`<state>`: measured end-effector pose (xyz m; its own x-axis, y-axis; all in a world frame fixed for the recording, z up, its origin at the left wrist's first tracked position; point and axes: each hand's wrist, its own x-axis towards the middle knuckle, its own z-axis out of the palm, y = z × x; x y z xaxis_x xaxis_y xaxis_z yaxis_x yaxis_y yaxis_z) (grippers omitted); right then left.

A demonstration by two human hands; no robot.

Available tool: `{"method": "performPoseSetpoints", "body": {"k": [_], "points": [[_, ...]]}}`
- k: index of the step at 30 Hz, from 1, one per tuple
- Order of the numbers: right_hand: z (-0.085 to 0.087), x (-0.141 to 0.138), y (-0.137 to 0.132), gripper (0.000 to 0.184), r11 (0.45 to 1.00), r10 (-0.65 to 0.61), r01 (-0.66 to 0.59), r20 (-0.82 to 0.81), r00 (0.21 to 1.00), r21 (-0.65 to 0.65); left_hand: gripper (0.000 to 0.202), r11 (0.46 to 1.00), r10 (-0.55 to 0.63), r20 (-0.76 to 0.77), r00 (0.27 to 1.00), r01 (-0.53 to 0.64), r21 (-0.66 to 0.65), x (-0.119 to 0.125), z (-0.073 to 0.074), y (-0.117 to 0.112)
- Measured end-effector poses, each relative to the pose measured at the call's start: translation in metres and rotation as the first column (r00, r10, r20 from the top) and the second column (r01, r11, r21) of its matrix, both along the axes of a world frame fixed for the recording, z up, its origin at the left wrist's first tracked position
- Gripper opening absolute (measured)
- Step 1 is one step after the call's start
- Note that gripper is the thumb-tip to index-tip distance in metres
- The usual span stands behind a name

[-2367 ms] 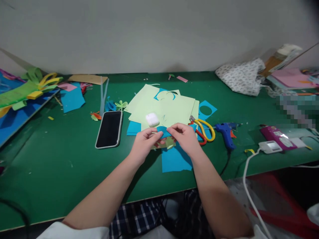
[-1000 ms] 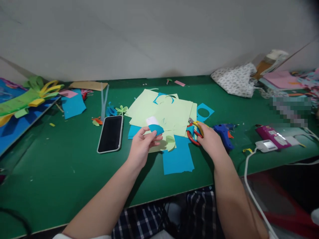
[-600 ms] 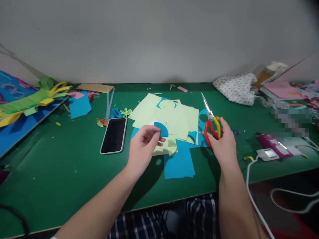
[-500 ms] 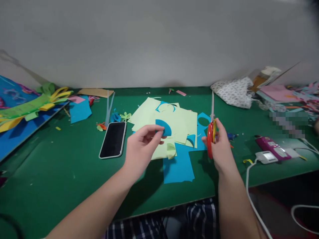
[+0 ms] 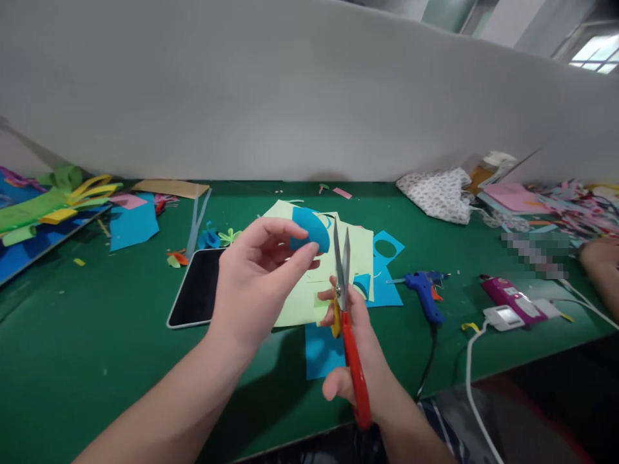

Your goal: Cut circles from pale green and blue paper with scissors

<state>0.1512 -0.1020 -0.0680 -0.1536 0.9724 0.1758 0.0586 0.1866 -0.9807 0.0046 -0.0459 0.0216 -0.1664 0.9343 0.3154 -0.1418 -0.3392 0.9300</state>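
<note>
The blue paper piece [image 5: 310, 229] is held up off the table, pinched at its left edge between the thumb and fingertips [image 5: 300, 226] of the left hand [image 5: 256, 283]. Just right of those fingers stand the scissors [image 5: 342, 270], blades pointing up and slightly parted, close beside the piece; whether they touch it cannot be told. The right hand [image 5: 360, 367] grips the handles, fingers curled tight around the red loop.

Behind the fingers of both hands lie light green sheets [image 5: 360, 241], partly hidden by the left hand and the blades. A blue sheet [image 5: 319, 351] lies under the right hand's knuckles. To the left of the left wrist lies a phone [image 5: 193, 299], its right edge covered by that hand. Right of the scissors lie a blue sheet with a round hole [image 5: 387, 248], then a glue gun [image 5: 423, 290], farther off a white charger [image 5: 505, 317]. All rest on the green table [image 5: 97, 335]. Another person's hand [image 5: 602, 258] shows at the far right edge.
</note>
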Motion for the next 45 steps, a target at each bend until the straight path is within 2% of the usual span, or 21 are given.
{"method": "performPoseSetpoints", "body": {"k": [8, 13, 14, 18, 20, 29, 34, 42, 45], "points": [[0.006, -0.006, -0.002, 0.111, 0.999, 0.021, -0.018, 0.063, 0.998, -0.05, 0.017, 0.999, -0.027, -0.001, 1.0, 0.027, -0.019, 0.006, -0.004, -0.002], [0.01, -0.009, 0.0, 0.11, 0.998, 0.021, -0.017, 0.054, 0.998, -0.062, 0.05, 0.991, -0.057, 0.075, 0.996, 0.066, -0.117, 0.009, -0.007, -0.001], [0.011, -0.009, 0.0, 0.11, 0.998, 0.021, -0.017, 0.058, 0.998, -0.06, 0.049, 0.987, -0.07, 0.086, 0.994, 0.081, -0.136, 0.009, -0.007, 0.0], [0.016, -0.006, -0.001, 0.103, 0.998, 0.004, 0.002, 0.095, 0.995, -0.062, 0.02, 0.972, -0.139, 0.123, 0.983, 0.159, -0.174, 0.011, -0.009, 0.002], [0.018, -0.004, -0.001, 0.098, 0.998, -0.004, 0.012, 0.12, 0.993, -0.067, 0.012, 0.969, -0.154, 0.132, 0.979, 0.176, -0.173, 0.011, -0.009, 0.002], [0.022, -0.005, -0.002, 0.093, 0.997, -0.01, 0.021, 0.142, 0.99, -0.073, 0.007, 0.978, -0.139, 0.039, 0.99, 0.143, -0.154, 0.009, -0.011, 0.002], [0.02, -0.005, -0.002, 0.1, 0.998, -0.007, 0.016, 0.136, 0.991, -0.063, 0.006, 0.976, -0.154, 0.019, 0.988, 0.155, -0.154, 0.01, -0.009, 0.0], [0.002, -0.007, -0.003, 0.113, 0.999, -0.042, 0.044, 0.117, 0.992, -0.018, 0.007, 0.975, -0.162, 0.072, 0.984, 0.171, -0.139, 0.011, -0.01, 0.0], [-0.001, -0.007, -0.002, 0.112, 0.998, -0.06, 0.063, 0.117, 0.991, -0.016, 0.006, 0.977, -0.158, 0.065, 0.985, 0.165, -0.133, 0.011, -0.01, 0.001]]}}
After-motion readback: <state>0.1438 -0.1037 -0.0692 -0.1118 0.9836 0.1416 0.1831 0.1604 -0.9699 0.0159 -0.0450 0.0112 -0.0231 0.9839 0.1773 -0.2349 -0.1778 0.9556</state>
